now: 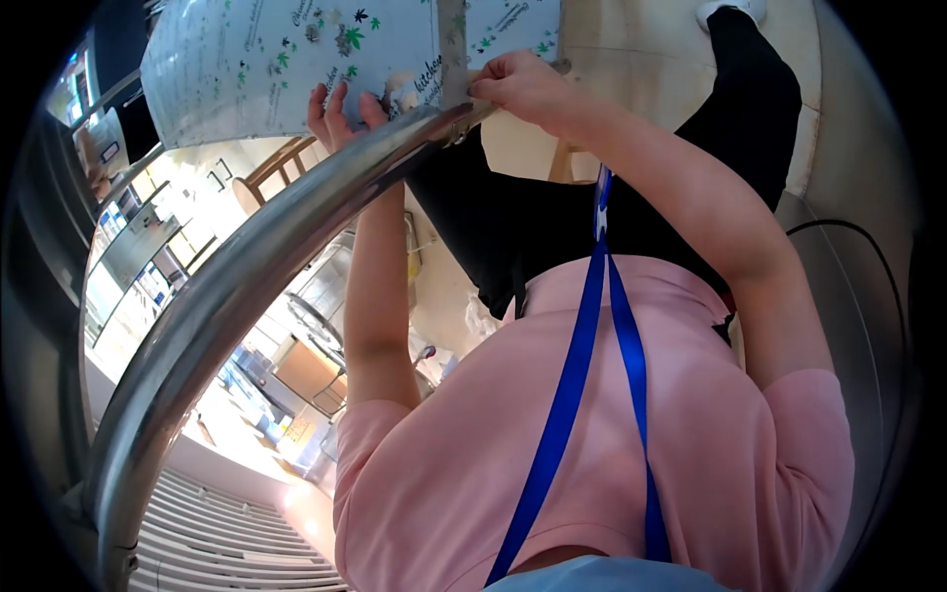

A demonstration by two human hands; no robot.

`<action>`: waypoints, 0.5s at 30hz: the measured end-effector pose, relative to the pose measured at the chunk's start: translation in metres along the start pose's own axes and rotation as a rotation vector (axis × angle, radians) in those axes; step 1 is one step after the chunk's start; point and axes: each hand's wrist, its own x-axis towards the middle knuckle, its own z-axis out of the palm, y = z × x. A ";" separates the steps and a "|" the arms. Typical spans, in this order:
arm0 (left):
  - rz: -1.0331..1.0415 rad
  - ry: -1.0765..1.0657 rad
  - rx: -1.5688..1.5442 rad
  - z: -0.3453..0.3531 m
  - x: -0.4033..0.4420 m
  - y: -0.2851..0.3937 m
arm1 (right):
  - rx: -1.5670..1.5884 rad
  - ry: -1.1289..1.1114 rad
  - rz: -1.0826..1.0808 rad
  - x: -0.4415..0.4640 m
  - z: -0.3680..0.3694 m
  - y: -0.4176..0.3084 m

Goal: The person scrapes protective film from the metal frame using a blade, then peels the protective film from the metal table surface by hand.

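A pale sheet (217,74) printed with green leaves and the word "kitchen" spans the top of the view. A grey strip (452,44) crosses it from top to bottom. My left hand (345,118) is at the sheet's lower edge, fingers apart, partly behind a curved metal tube (286,222). Near its fingertips is a small brownish torn-looking patch (400,89). My right hand (528,91) is closed in a pinch at the strip's lower right edge, just above the tube's end. What lies between its fingertips is hidden.
The tube sweeps down the left side, close to my left forearm. A blue lanyard (567,405) hangs over my pink shirt. Behind the tube are a wooden chair (271,176) and a wheel (316,321). A black cable (868,237) curves at the right.
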 end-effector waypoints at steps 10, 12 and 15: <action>0.004 0.089 0.041 0.006 0.004 0.004 | 0.094 0.108 -0.041 -0.010 -0.001 0.007; 0.005 0.042 0.019 0.005 0.002 0.003 | 0.164 0.060 0.025 -0.010 0.001 0.006; 0.013 0.015 0.007 0.001 0.001 0.001 | 0.180 0.061 0.056 -0.012 0.008 0.000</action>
